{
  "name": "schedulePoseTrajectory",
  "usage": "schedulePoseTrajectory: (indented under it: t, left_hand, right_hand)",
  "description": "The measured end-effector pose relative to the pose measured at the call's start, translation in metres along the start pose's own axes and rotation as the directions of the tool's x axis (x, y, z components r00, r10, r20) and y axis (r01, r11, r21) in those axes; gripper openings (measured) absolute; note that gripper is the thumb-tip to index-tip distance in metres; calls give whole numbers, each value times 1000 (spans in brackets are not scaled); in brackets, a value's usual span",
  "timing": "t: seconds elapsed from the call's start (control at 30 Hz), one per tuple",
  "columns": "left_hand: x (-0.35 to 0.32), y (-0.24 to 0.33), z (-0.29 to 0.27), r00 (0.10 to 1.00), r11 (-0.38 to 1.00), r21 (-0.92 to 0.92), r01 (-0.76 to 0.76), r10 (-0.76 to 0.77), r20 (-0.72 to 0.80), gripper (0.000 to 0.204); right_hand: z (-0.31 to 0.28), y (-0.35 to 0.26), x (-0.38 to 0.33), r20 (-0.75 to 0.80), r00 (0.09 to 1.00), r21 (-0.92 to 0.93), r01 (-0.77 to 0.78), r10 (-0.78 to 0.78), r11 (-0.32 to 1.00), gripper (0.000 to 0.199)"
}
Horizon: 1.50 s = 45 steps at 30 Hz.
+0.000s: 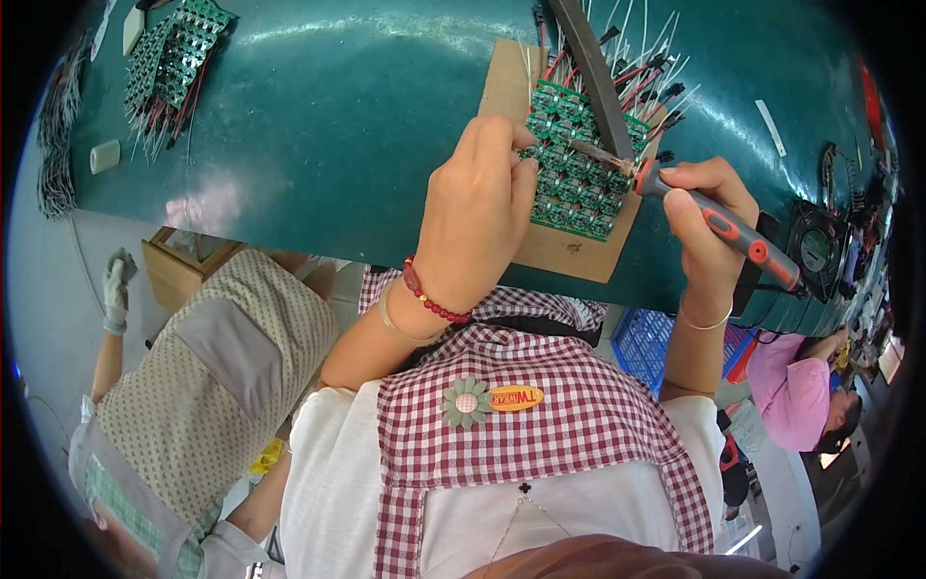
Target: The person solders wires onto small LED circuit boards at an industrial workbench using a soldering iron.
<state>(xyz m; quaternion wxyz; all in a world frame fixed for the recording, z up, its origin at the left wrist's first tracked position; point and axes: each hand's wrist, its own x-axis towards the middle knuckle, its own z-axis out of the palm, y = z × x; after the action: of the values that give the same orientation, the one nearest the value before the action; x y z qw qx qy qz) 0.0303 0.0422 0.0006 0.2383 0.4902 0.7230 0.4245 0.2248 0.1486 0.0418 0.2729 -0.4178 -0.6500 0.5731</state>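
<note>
My right hand (714,217) grips a soldering iron (738,232) with a grey and orange handle, its tip pointing left over a green circuit board panel (569,198). My left hand (477,207) is closed in a pinch at the panel's left edge. Whatever lies between those fingertips is hidden. The panel rests on a piece of brown cardboard (579,259), with several red, black and white wires (646,77) spreading from its far side. Across the panel lies a dark metal bar (596,77), its near end close to the iron's tip.
More wired circuit boards (178,58) lie at the far left of the green table (338,125), near a small white block (105,156). Bundled wires (60,135) hang at the left edge. A black fan (815,249) stands at right. A co-worker (222,357) sits at left, another person (796,396) at right.
</note>
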Motion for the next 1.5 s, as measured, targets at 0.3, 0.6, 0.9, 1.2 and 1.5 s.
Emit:
schedulePoseTrajectory:
  t: [0.3,0.6,0.9,1.2,1.5]
  left_hand:
    - [1,-2,-1,1000,1000,4,-10,10,-24,20]
    - [1,-1,0,1000,1000,-1,-9,9,-19,21]
    - [6,-4,7,1000,1000,-1,-16,16,-14,24]
    - [3,0,-13,998,995,-77,66,-65,13,30]
    - [5,-6,-6,1000,995,-93,24,-24,1,30]
  right_hand:
    - [13,7,-15,-129,992,-79,-4,-6,997,14]
    - [38,17,-40,-197,974,-205,74,-115,976,15]
    - [42,21,-44,-113,959,-277,220,-259,935,18]
    - [38,29,-48,-209,911,-111,339,-356,934,22]
    - [48,24,-45,-180,932,-251,267,-316,930,16]
